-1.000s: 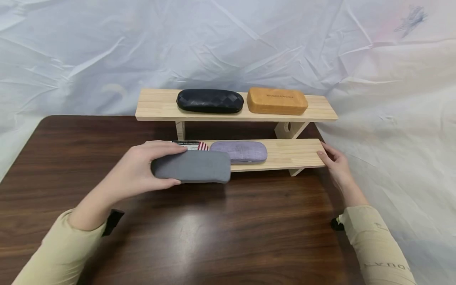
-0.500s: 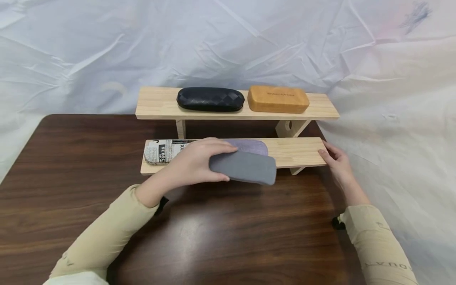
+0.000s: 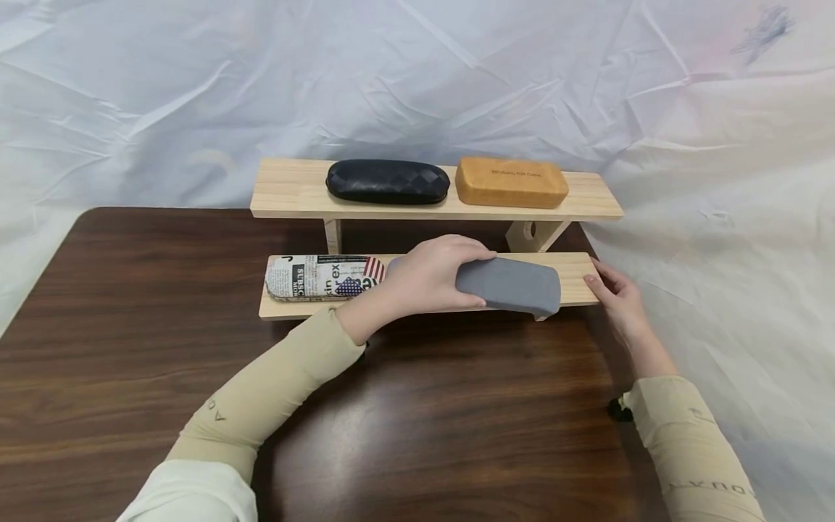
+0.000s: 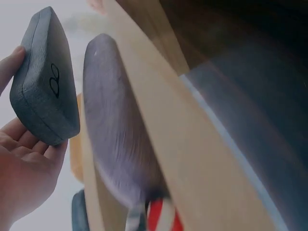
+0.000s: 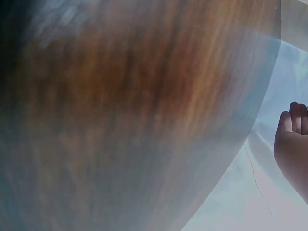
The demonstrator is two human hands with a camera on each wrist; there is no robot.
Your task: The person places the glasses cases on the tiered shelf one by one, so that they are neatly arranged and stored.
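Observation:
My left hand [image 3: 440, 274] grips one end of a grey glasses case [image 3: 512, 284], thumb on the near side and fingers on the far side. The grey case hangs over the right part of the lower wooden shelf [image 3: 577, 279]; a small glasses print shows on it in the left wrist view. Behind my left hand lies a purple glasses case [image 4: 113, 110], mostly hidden in the head view. To its left sits a newsprint-patterned glasses case [image 3: 320, 278]. My right hand [image 3: 622, 304] holds the right end of the lower shelf, its thumb on the top near the corner.
On the raised back shelf [image 3: 287, 188] lie a black glasses case [image 3: 388, 181] and a tan, box-shaped case [image 3: 512, 181]. Both shelves stand on a dark wooden table [image 3: 417, 406]. White crumpled sheeting [image 3: 196, 94] hangs behind and to the right.
My left hand has carried the grey case rightward along the lower shelf, past the purple case, uncovering the newsprint case. My right hand has stayed at the shelf's end.

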